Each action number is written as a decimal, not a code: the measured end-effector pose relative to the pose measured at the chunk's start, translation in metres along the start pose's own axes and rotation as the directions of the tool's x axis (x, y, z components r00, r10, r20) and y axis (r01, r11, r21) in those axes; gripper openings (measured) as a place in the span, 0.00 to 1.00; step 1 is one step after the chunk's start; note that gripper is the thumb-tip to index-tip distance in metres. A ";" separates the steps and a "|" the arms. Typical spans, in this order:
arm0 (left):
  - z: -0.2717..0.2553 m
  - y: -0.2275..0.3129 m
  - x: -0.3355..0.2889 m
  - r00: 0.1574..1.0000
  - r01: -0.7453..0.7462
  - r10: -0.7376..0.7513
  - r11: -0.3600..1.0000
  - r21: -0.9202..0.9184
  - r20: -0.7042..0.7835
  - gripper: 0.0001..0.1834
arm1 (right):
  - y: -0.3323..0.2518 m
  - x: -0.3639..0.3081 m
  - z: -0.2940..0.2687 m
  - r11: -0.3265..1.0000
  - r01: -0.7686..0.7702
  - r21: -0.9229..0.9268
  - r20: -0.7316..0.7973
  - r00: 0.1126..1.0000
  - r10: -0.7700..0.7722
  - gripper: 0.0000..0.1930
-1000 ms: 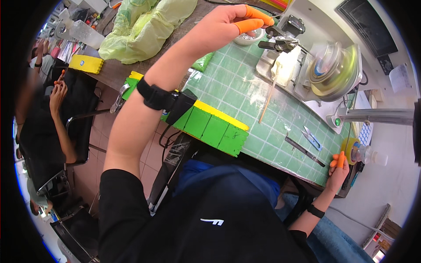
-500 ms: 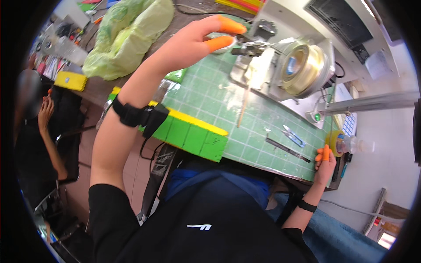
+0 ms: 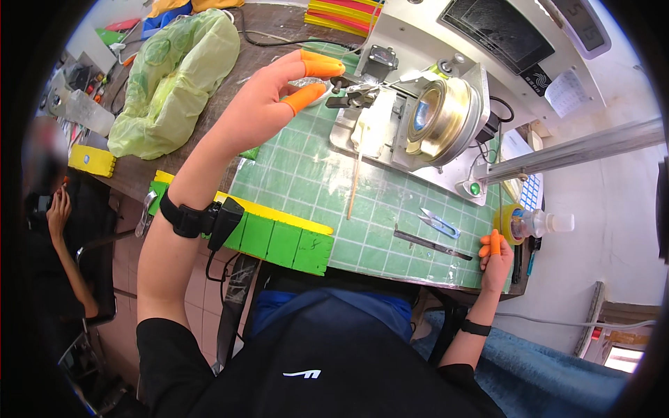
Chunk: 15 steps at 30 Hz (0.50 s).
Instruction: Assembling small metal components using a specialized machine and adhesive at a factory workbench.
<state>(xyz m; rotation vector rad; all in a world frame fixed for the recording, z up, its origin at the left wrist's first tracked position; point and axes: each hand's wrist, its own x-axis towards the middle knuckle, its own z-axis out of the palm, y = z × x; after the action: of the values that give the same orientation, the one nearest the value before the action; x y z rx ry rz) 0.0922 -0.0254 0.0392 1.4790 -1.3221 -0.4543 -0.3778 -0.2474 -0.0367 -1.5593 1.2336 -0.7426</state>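
My left hand (image 3: 261,101), with orange finger cots on its thumb and forefinger, reaches over the far side of the bench. Its thumb and forefinger are apart with nothing seen between them, just left of a dark metal clamp (image 3: 355,97) on a white machine (image 3: 390,125). A reel of pale, shiny wire or thread (image 3: 446,122) is mounted there. My right hand (image 3: 496,265) rests at the bench's right edge, orange-tipped fingers loosely bent and apart, holding nothing I can see. Near it are blue-handled thread snips (image 3: 440,224), a thin dark strip (image 3: 432,245) and a yellow tape roll (image 3: 512,224).
A green gridded mat (image 3: 293,177) covers the bench, with a thin wooden stick (image 3: 356,177) on it. A green-and-yellow block (image 3: 286,240) lines the front edge. A pale green bag (image 3: 174,83) stands far left; a clear bottle (image 3: 543,224) is right. Another person (image 3: 59,209) sits at left.
The whole view has shifted, so the bench and machine appear farther left, and the picture is sharper. Both hands keep nearly the same places against the bench and machine.
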 end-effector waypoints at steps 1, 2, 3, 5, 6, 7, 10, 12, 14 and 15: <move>0.002 0.002 0.000 1.000 -0.002 0.002 1.000 -0.001 0.002 0.19 | -0.001 0.000 -0.002 1.000 -0.003 0.004 0.021 1.000 0.003 0.15; 0.004 0.005 0.001 0.999 -0.028 0.030 0.996 0.087 -0.029 0.18 | -0.002 -0.001 -0.003 1.000 -0.007 0.007 0.043 0.999 0.007 0.13; 0.004 0.007 0.002 0.997 -0.048 0.060 0.983 0.176 -0.058 0.18 | -0.010 -0.006 -0.001 1.000 -0.007 0.007 0.042 0.999 0.007 0.13; 0.000 0.013 0.010 0.992 -0.112 0.125 0.957 0.267 -0.033 0.16 | -0.042 -0.019 0.013 0.930 0.017 -0.366 0.158 0.987 0.044 0.11; -0.001 0.016 0.015 0.983 -0.175 0.183 0.922 0.346 0.007 0.15 | -0.056 -0.023 0.018 0.930 0.018 -0.368 0.159 0.986 0.043 0.11; -0.001 0.018 0.019 0.984 -0.168 0.176 0.925 0.341 0.008 0.15 | -0.069 -0.027 0.025 0.906 0.127 -0.403 0.226 0.974 -0.036 0.10; 0.001 0.021 0.032 0.972 -0.227 0.233 0.879 0.419 0.037 0.11 | -0.105 -0.037 0.048 0.903 0.198 -0.382 0.290 0.953 -0.086 0.08; 0.005 0.020 0.037 0.943 -0.317 0.300 0.670 0.671 0.146 0.07 | -0.115 -0.037 0.061 0.819 0.370 -0.439 0.346 0.911 -0.226 0.08; 0.008 0.026 0.038 0.900 -0.395 0.402 0.593 0.702 0.167 0.06 | -0.120 -0.039 0.069 0.759 0.413 -0.503 0.391 0.892 -0.226 0.10; 0.010 0.028 0.037 0.845 -0.464 0.497 0.501 0.731 0.196 0.06 | -0.120 -0.041 0.073 0.696 0.454 -0.556 0.435 0.873 -0.222 0.12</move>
<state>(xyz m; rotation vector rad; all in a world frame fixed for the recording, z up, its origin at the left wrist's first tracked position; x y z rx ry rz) 0.0823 -0.0578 0.0724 1.6356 -1.9453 0.6041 -0.2829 -0.1847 0.0554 -2.4329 0.9834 -0.2319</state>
